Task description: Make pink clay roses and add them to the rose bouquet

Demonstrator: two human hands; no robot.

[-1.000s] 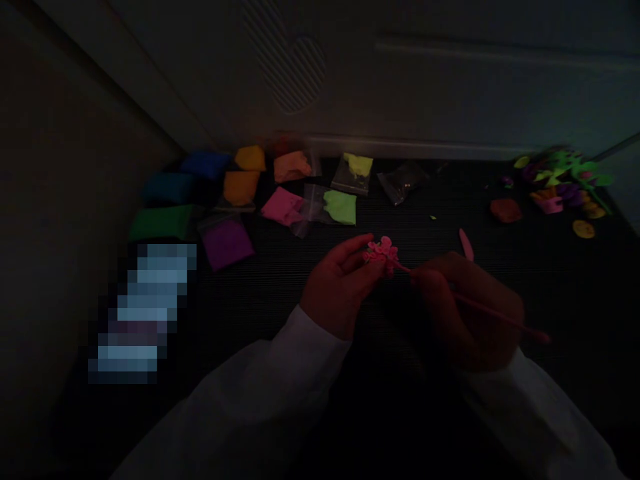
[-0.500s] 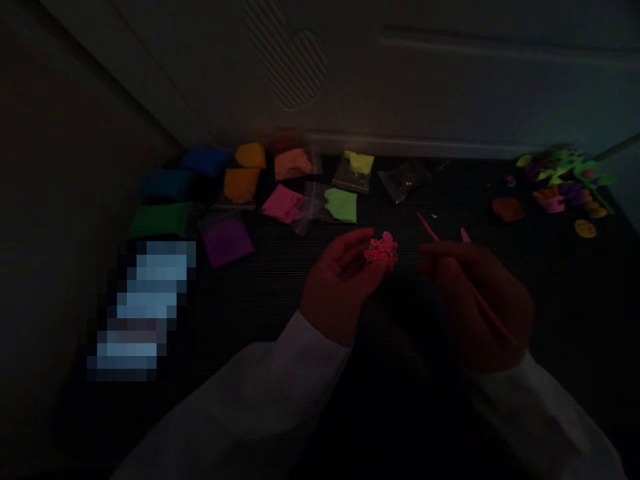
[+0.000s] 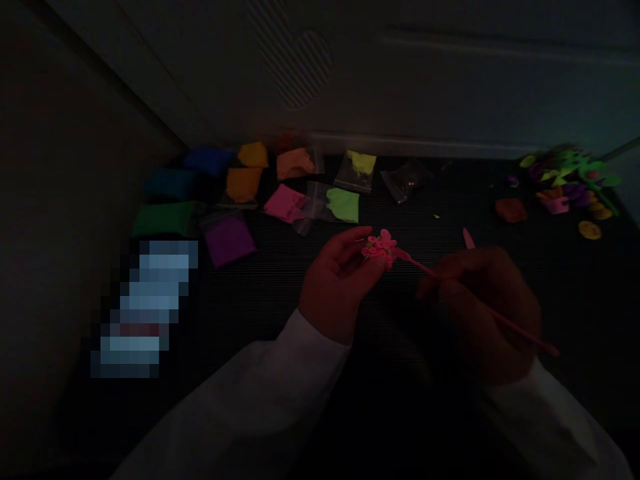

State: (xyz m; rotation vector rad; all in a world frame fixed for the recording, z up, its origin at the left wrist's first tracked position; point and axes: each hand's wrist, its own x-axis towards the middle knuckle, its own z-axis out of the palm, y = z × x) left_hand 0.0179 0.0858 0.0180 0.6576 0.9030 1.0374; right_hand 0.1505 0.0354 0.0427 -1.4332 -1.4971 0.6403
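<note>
My left hand (image 3: 335, 287) pinches a small cluster of pink clay flowers (image 3: 381, 249) with bits of green among them. Between the fingers of my right hand (image 3: 485, 310) is a thin pink modelling tool (image 3: 420, 266), held like a pen. Its flattened tip meets the right side of the cluster, or comes very near it; I cannot tell which in this dim light. The tool's rear end sticks out beyond my right hand. A second pink tool (image 3: 468, 238) lies on the table just past my right fingers, partly hidden.
Bags of coloured clay, among them purple (image 3: 229, 239), pink (image 3: 285, 203) and light green (image 3: 343, 204), lie at the back left. Near them is a blurred-out lit screen (image 3: 150, 300). Finished clay pieces (image 3: 575, 180) and a reddish-brown lump (image 3: 511, 210) sit at the back right.
The modelling tool has swung from pointing up and away to pointing left at the flower cluster. My right hand has shifted slightly right and down; my left hand stays nearly still.
</note>
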